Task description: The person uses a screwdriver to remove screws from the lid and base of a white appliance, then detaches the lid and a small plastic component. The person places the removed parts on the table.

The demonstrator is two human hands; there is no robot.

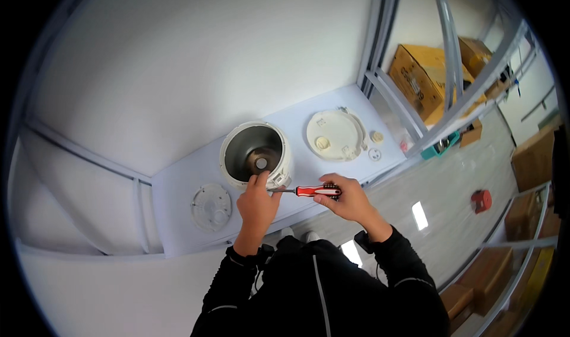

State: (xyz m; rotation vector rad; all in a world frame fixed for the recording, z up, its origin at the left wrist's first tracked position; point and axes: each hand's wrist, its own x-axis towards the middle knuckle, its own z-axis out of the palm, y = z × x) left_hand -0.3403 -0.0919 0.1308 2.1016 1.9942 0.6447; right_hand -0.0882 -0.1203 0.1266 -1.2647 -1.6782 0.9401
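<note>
A white rice cooker body stands upright on the white table, its top uncovered and its dark metal inside showing. My left hand is closed on the near rim of the body, fingertips at the edge. In my right hand is a red, white and black screwdriver, gripped by its handle. The shaft points left, and its tip meets the near side of the body beside my left hand. The exact spot under the tip is hidden by my fingers.
Left of the body lies a round white perforated plate. A round white lid rests to the right, with a small cream cap and a small white disc beside it. Cardboard boxes and a red stool stand beyond.
</note>
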